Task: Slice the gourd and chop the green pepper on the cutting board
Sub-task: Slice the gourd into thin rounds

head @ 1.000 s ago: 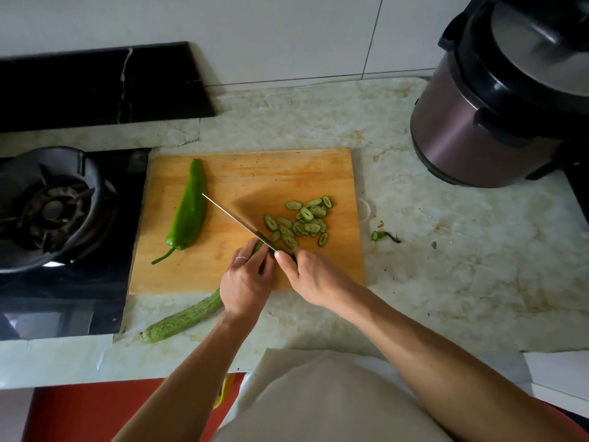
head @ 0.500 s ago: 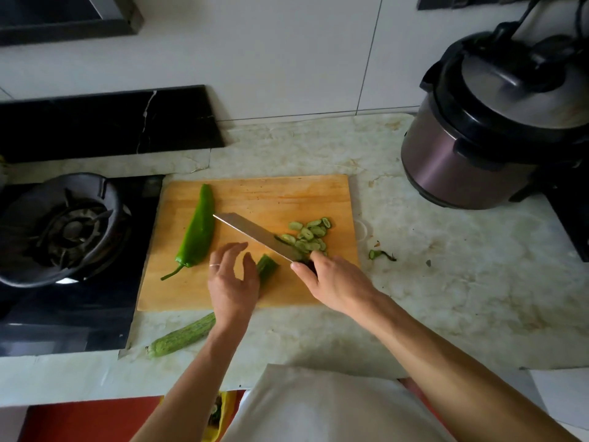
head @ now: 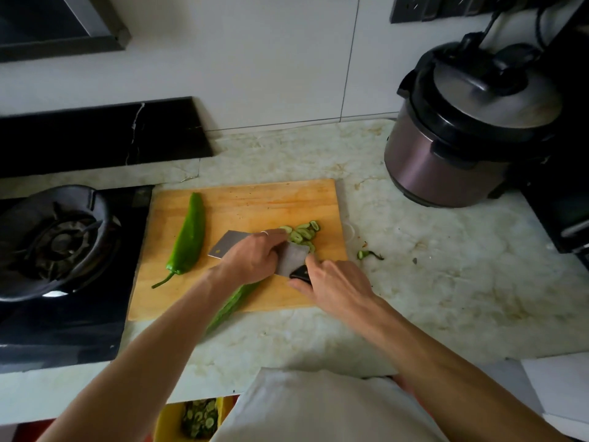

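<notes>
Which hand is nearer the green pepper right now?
Left. The left hand lies over the knife blade, just right of the green pepper. The right hand holds the knife handle, farther right.

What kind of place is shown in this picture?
Most likely a home kitchen. A gas burner is set into the marble-like counter, an electric cooker stands at the back, and a wooden cutting board holds a green pepper.

The left hand point(head: 255, 260) has left the gourd point(head: 234, 303) and now reaches over the knife point(head: 287, 255) to the slices point(head: 301, 234) on the cutting board point(head: 242, 205). The knife, cutting a second ago, now lies nearly flat beside those slices, and the gourd has slid further onto the board.
</notes>
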